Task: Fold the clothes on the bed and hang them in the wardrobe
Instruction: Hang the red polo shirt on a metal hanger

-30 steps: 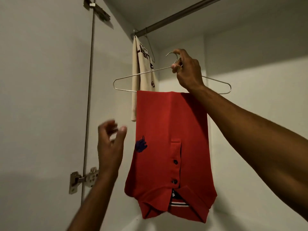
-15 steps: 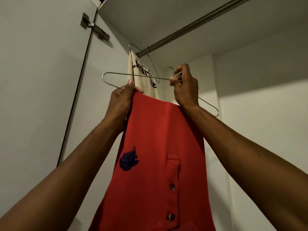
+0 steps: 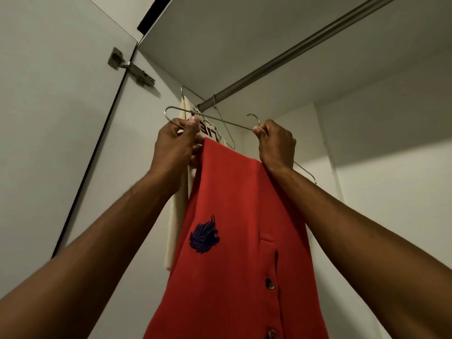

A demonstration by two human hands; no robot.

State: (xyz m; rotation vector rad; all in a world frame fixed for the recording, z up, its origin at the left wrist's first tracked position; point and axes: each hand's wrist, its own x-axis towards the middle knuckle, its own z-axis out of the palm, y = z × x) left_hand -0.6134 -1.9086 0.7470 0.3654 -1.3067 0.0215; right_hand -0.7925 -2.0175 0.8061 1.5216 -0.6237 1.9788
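Note:
A folded red polo shirt (image 3: pixel 234 228) with a dark blue emblem and buttons hangs over the bar of a metal wire hanger (image 3: pixel 227 122). My right hand (image 3: pixel 276 143) grips the hanger just below its hook. My left hand (image 3: pixel 176 145) pinches the hanger's left end near the shirt's edge. The hook sits a little below the wardrobe rail (image 3: pixel 293 52), not on it. A cream garment with black lettering (image 3: pixel 178 211) hangs behind on its own wire hanger (image 3: pixel 220 113) at the rail's left end.
The open wardrobe door (image 3: pixel 53 118) with a metal hinge (image 3: pixel 129 67) stands at the left. The wardrobe's top panel (image 3: pixel 244 33) is just above the rail. White back and side walls (image 3: pixel 391 192) enclose the space at the right.
My left hand rose from below and took hold of the hanger's left end. Both hands lifted the hanger with the red shirt up toward the rail.

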